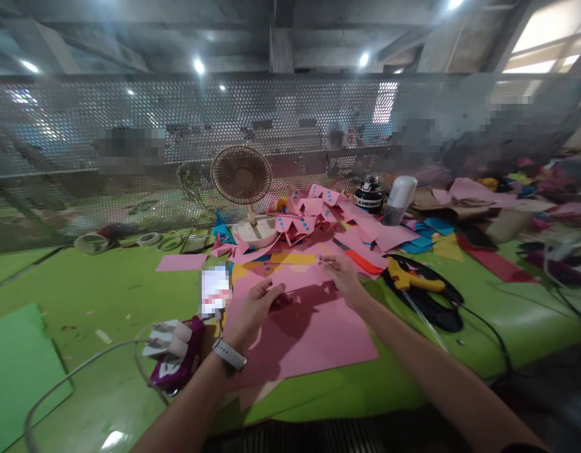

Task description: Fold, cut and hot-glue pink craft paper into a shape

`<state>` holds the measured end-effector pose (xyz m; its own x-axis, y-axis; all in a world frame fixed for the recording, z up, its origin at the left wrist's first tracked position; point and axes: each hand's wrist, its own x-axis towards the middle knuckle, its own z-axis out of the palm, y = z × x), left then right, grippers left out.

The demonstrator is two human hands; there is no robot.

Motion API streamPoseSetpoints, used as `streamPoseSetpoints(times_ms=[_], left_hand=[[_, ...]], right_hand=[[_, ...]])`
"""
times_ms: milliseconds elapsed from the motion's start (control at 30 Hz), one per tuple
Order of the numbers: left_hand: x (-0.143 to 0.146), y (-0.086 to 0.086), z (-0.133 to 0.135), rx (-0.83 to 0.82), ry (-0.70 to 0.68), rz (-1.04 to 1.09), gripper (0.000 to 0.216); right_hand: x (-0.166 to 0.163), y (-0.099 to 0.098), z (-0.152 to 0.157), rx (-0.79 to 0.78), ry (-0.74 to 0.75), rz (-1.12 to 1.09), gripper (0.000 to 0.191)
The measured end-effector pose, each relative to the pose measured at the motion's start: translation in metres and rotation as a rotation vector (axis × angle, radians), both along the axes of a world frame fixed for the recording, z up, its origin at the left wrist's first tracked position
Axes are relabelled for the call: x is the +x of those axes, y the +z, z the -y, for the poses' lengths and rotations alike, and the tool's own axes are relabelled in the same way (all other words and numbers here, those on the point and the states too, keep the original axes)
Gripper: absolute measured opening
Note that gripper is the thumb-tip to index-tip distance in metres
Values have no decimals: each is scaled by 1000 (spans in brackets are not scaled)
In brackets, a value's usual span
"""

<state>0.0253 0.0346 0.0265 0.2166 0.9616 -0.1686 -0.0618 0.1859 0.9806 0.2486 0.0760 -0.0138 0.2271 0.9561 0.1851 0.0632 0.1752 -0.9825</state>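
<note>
My left hand, with a pale watch band at its wrist, hovers over a large pink paper sheet. Its fingers are loosely bent and apart, and nothing shows between them. To its right, my right hand has its fingertips pinched together near a yellow paper strip; whatever is in the pinch is too small to make out. A yellow glue gun lies on a black holder beside my right forearm. Just left of my left hand is a lit phone with a cable plugged in.
Behind my hands stand a small fan, a pile of pink paper cut-outs with blue dots and a clear bottle. A purple power strip with white plugs sits at left. Green sheets lie far left. A perforated metal screen runs behind.
</note>
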Motion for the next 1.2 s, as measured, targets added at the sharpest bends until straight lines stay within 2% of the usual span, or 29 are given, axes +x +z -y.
streamPoseSetpoints(times_ms=[33, 100, 200, 333, 567, 667, 833, 933, 1067, 1200], left_hand=[[-2, 1, -1, -17, 18, -21, 30], [-5, 3, -5, -41, 28, -76, 52], [-11, 5, -10, -60, -55, -247, 73], [-16, 6, -12, -102, -197, -378, 73], [-27, 3, -8, -43, -307, -483, 71], [-30, 3, -5, 98, -313, -664, 63], [-24, 0, 10, 683, -134, -1044, 28], [-15, -6, 20, 923, -190, -1149, 31], [-7, -18, 24, 1002, -381, -1131, 39], [-8, -26, 22, 997, -429, -1138, 42]], right_hand=[[0, -3, -1, -9, 34, 32, 42], [0, -9, -3, -22, 96, 104, 35], [1, -15, -4, -23, 156, 230, 25], [3, -19, -3, 0, 175, 387, 23], [5, -18, -2, 96, 233, 553, 16], [7, -20, -1, 125, 248, 604, 16], [9, -22, 2, 150, 289, 667, 17], [9, -21, 4, 163, 299, 681, 14], [5, -19, 7, 167, 295, 686, 15], [2, -16, 11, 179, 312, 676, 14]])
